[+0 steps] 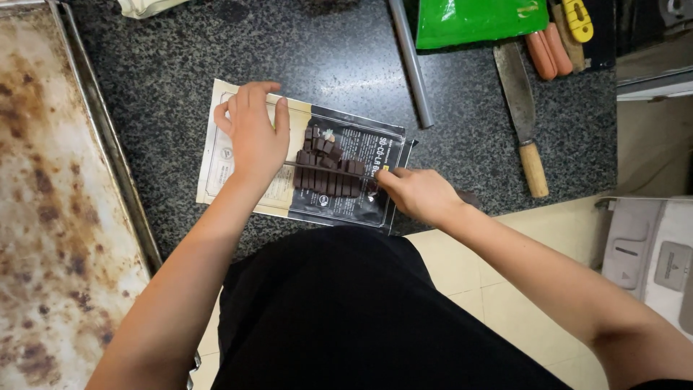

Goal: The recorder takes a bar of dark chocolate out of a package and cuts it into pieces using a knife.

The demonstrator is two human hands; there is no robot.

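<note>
Evidently brittle, the chocolate slab (328, 173) lay under a knife (325, 167) gripped by the right hand (419, 193); the left hand (253, 133), flat and open, pinned the wrapper (224, 155).

Even, soft overhead light, faint shadows, sharp focus, slight edge distortion

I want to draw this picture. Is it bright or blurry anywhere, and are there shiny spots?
Head view: even, soft light, only faint shadows under the left hand and right hand; the chocolate looks sharp; the green bag shows shiny glare; the picture's edges look slightly bent.
</note>
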